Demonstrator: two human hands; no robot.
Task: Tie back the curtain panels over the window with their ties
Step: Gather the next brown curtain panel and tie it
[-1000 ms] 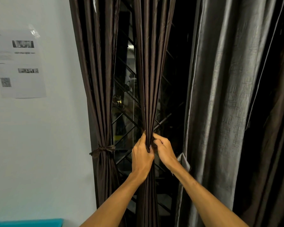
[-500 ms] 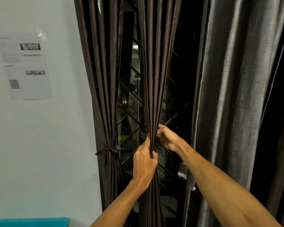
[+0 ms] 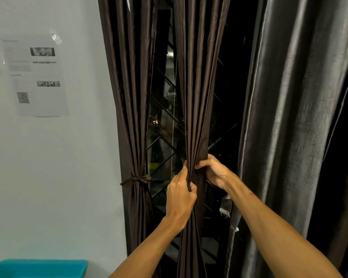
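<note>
Two hands are bunching up the middle panel (image 3: 197,97), a long brown curtain that hangs in front of the dark window (image 3: 165,125). The left hand (image 3: 180,195) is closed tight around the front of the bunch, with the folds pinched between thumb and fingers. The right hand (image 3: 215,173) is curled around the back of the bunch, a bit higher up, so both hands are touching the cloth and each other. I cannot see a tie for this panel (it may be hidden in a hand or behind the folds).

The left panel (image 3: 133,117) is done. Its tie (image 3: 137,179) is knotted around it, near the wall (image 3: 68,177).

The grey curtain (image 3: 289,117) on the right hangs loose, just beside the right arm.

What could go wrong? The cloth looks smooth and slippery, so if one hand lets go to reach for a tie, some folds could slide out and the bunch would fall open. A loose knot could also slip down. The right arm could catch the grey curtain and pull it into the bunch by mistake.
</note>
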